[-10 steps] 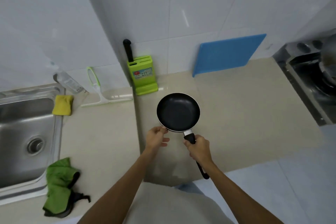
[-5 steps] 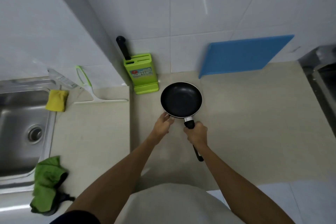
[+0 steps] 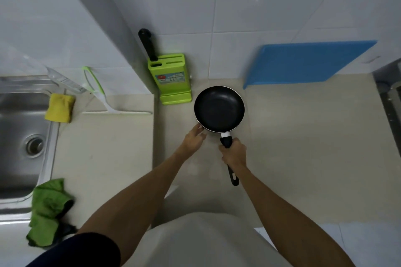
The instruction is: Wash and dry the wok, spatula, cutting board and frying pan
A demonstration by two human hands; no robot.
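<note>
Okay, right hand (image 3: 234,155) is wrapped round the handle (image 3: 226,141) of the frying pan (image 3: 219,108), gripping up near the bowl end, with the tail of the handle sticking out behind the wrist. Left hand (image 3: 193,140) is loose. Its fingers (image 3: 200,129) are fairly straight and laid at the pan's near-left rim, holding nothing, just steadying. The pan is level, mouth up, inside dark and bare. Can't tell if it sits on the countertop (image 3: 303,147) or hangs just above it.

Going outward, a green knife block (image 3: 173,80) is just beside the pan on the left, with one black knife handle (image 3: 147,43) poking up. The blue cutting board (image 3: 303,63) leans on the wall tiles behind and to the right, near the pan but apart from it. Far left are the sink (image 3: 13,112), a yellow sponge (image 3: 59,108) on its edge, a squeegee (image 3: 102,95) lying by the wall, and a green cloth (image 3: 48,212) bunched on the sink's front corner. A stove edge (image 3: 390,104) shows at far right. Wok and spatula are not in view.

The step looks like setting the pan down or parking it by the wall.

Risks:
- Pushed further back or left, the pan rim could knock the knife block.
- Swung right, it could clip the board's lower corner and slide the board down flat.
- If the handle is wet, the one-handed grip near the bowl could let the pan twist.
- The cloth on the sink corner overhangs a bit, so an elbow passing that way could drag it off.
</note>
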